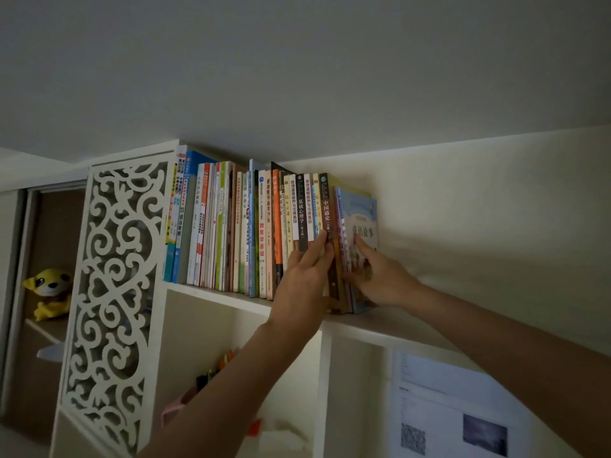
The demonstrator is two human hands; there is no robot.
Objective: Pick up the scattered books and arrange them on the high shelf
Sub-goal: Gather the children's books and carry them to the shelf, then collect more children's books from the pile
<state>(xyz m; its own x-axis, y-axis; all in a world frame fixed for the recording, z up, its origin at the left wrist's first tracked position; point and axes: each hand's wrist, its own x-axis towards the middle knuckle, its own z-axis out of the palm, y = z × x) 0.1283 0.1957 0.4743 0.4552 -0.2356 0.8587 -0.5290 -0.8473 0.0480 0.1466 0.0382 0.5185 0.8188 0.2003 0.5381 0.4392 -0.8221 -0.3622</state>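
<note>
I see both hands raised to the high shelf (215, 294), working at the right end of the row of upright books (231, 226). My left hand (302, 279) lies against the spines there, its fingers extended along a dark brown book (330, 246) with white lettering; the fingertips touch that spine, and nothing is curled round it, so I read this grip as released, pressing flat. My right hand (377, 276) is just beside it, on the far side of the last few books. Its index finger points up across the cover of the light blue book (362, 209), the outermost one in the row, while the thumb sits at the lower edge of the thin volumes next to it; the grip grasps that light blue book from the side. The end books lean slightly left, pressed between the two hands. A carved white panel (112, 292) closes the shelf's left end, and a yellow plush toy (49, 289) sits beyond it.
</note>
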